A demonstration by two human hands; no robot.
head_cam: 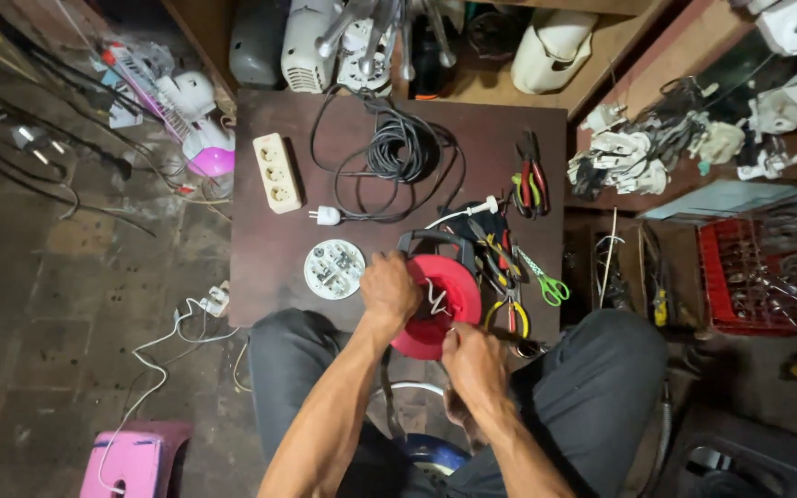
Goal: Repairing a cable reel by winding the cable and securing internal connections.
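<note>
A red round cable reel [449,288] with a black frame rests at the near edge of a dark brown table [269,249]. My left hand [389,290] grips the reel's left side. My right hand [472,361] pinches short white wires [435,300] that stick out of the reel's face. A white cable [461,212] runs from the reel toward the back. A round white socket plate [334,268] lies just left of my left hand.
On the table lie a white three-way socket strip [276,172], a coiled black cable [398,148] with a white plug [327,216], several pliers [529,184] and green-handled scissors [546,281]. A red crate [758,272] stands right, a pink stool [136,461] bottom left.
</note>
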